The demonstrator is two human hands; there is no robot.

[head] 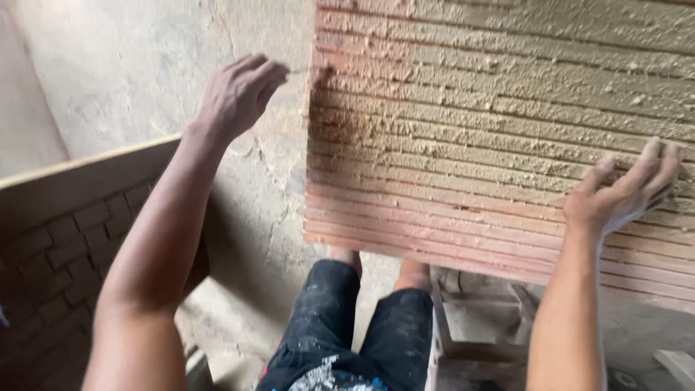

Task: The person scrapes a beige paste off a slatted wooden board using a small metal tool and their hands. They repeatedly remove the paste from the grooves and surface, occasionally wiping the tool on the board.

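Observation:
A large reddish tile (499,130) with ridged lines of grey-tan mortar combed over its back stands tilted in front of me, filling the upper right. My right hand (626,192) lies flat against its right part, fingers spread on the mortar. My left hand (239,94) hovers near the tile's upper left edge, fingers curled, pinching what looks like a thin small object; it is too small to identify. My legs in dark paint-spattered shorts (355,333) show below the tile.
A brown brick-patterned tile or panel (65,246) leans at the left. Behind it is a rough cracked grey wall (145,58). A dusty wooden stool or frame (478,326) stands below the tile at the lower right.

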